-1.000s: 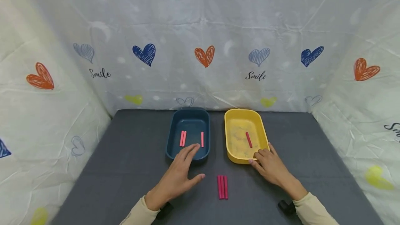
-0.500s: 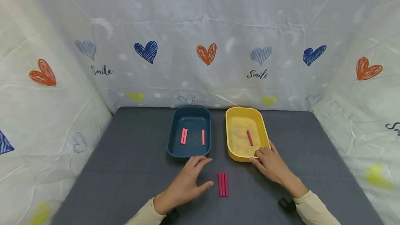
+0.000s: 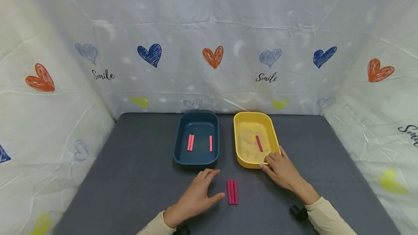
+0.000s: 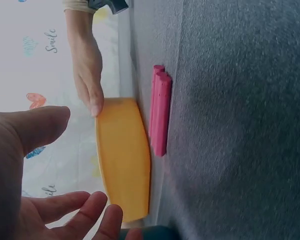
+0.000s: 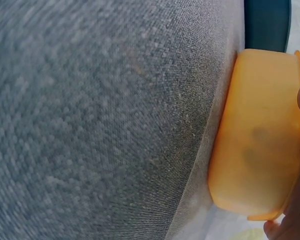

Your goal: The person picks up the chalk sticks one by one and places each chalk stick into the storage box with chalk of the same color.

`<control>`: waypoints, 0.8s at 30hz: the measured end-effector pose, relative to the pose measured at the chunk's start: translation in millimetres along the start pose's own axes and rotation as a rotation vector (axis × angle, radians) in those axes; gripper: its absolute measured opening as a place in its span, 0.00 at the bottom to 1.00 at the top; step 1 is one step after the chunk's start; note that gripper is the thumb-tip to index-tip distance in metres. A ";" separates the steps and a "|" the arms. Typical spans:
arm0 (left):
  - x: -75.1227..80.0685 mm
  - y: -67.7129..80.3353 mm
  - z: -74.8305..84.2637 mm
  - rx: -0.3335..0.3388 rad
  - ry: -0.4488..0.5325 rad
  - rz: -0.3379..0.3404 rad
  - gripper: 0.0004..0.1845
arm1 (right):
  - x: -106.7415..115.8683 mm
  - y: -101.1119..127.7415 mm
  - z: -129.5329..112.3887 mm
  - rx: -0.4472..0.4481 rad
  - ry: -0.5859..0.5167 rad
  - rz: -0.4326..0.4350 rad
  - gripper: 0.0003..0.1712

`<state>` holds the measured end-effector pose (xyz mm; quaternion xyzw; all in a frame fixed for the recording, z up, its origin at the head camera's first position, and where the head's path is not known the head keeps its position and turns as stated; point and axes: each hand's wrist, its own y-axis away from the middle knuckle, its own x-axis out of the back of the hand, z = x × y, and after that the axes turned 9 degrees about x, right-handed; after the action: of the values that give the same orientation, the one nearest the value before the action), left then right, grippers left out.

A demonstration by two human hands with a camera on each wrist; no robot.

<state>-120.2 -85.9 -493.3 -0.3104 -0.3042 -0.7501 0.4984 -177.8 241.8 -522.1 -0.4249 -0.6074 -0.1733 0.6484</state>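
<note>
My left hand (image 3: 196, 198) hovers with thumb and fingers spread and nothing between them. Just right of its thumb, three slim magenta sticks (image 3: 232, 192) lie side by side on the dark cloth; the left wrist view shows these sticks (image 4: 161, 112) beyond the thumb. My right hand (image 3: 283, 169) grips the near right corner of a yellow tray (image 3: 240, 155), thumb outside the front wall and fingers over the rim. One dark red stick (image 3: 259, 143) lies inside that tray. Left of it stands a dark blue tray (image 3: 196, 159), holding three lighter pink sticks (image 3: 191, 143).
A dark grey cloth (image 3: 140, 148) covers the table. Behind and on both sides hangs a white curtain (image 3: 183, 21) printed with hearts. Both trays stand near the table's back edge, with a narrow gap between them.
My left hand has drawn back from over the blue tray's front, toward me and to the right, beside the magenta sticks. The right hand stays on the yellow tray.
</note>
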 end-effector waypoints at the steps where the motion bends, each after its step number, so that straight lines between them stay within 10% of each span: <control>1: -1.1 -0.3 -0.1 0.004 -0.004 -0.006 0.38 | -0.2 -0.5 -0.2 -0.001 0.000 -0.004 0.13; 24: -20.9 -5.4 1.5 0.019 -0.080 -0.073 0.47 | -0.1 0.1 -1.0 -0.005 -0.014 0.013 0.13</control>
<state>-118.5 -71.3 -509.2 -0.3241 -0.3419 -0.7520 0.4610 -177.2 241.1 -522.2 -0.4319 -0.6086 -0.1676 0.6442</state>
